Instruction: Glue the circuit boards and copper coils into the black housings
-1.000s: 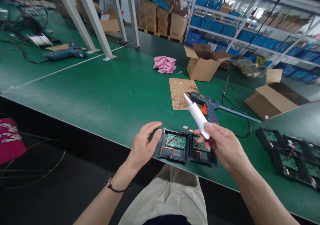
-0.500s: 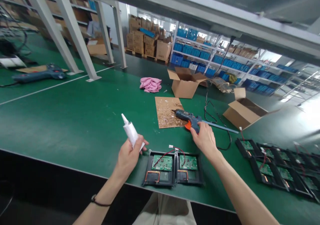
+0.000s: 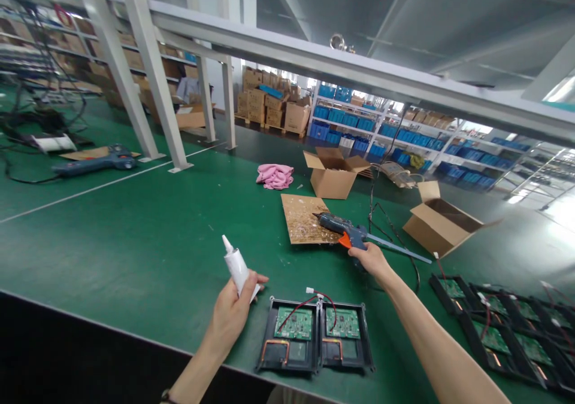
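My left hand (image 3: 233,314) holds a white tube (image 3: 236,266) with its nozzle pointing up, above the green table (image 3: 135,236). My right hand (image 3: 372,259) reaches forward and grips the handle of a blue glue gun (image 3: 344,230) with an orange trigger. The gun's nozzle rests over a glue-spotted cardboard sheet (image 3: 303,217). Just in front of me lie two open black housings (image 3: 315,343) side by side, each with a green circuit board and red wires.
Several more housings with boards (image 3: 498,326) lie at the right. Two open cardboard boxes (image 3: 335,173) (image 3: 438,218), a pink cloth (image 3: 275,175) and a black cable (image 3: 390,233) sit beyond. A second glue gun (image 3: 96,163) lies far left, near white frame posts (image 3: 155,75).
The tube passed from my right hand to my left. My right hand reached out and took hold of the glue gun. The camera tilted upward.
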Available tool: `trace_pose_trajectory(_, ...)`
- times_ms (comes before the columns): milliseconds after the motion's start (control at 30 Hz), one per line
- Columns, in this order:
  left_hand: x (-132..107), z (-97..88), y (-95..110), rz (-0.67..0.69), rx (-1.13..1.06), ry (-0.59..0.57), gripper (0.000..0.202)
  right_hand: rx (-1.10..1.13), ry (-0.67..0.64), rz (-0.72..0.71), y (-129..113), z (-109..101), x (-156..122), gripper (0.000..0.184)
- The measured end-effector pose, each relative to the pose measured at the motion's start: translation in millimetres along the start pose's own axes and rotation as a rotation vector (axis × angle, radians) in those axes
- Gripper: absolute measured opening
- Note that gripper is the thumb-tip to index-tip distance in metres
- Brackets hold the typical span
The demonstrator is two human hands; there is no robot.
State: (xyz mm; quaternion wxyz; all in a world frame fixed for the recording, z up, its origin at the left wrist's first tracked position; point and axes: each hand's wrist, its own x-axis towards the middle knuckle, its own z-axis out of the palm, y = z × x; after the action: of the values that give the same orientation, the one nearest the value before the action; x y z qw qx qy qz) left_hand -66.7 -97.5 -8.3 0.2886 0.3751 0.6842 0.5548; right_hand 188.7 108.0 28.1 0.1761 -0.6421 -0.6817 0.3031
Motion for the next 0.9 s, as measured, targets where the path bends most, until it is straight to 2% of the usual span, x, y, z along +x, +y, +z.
trace_pose_trajectory(133,19.1,6.7,7.9,0.092,0.085,-0.060,0.049,0.020,-0.008,0.010,1.0,8.0,0.1,0.023)
trace_pose_trajectory(267,41.5,22.5,14.2,0.195,0.231,-0.160,0.049,0.026,-0.047,0.029,-0.5,19.4,-1.0,0.021)
trace_pose_trajectory(433,59.9,35.4,6.9,0.266,0.346,-0.212,0.038,0.082,-0.102,0.049,-5.4,17.4,-2.9,0.022)
trace_pose_trajectory(633,66.4,35.9,-1.9,0.321,0.388,-0.207,0.035,0.226,-0.140,0.028,-10.7,-14.7,-2.2,0.026)
trace_pose_trajectory(767,63.7,37.4,-2.4,0.340,0.416,-0.187,0.036,0.373,-0.158,-0.017,-17.8,-45.6,-1.0,0.026)
trace_pose_trajectory(900,60.6,37.5,-1.8,0.350,0.417,-0.176,0.038,0.517,-0.167,-0.104,-35.7,-78.9,-9.9,0.029)
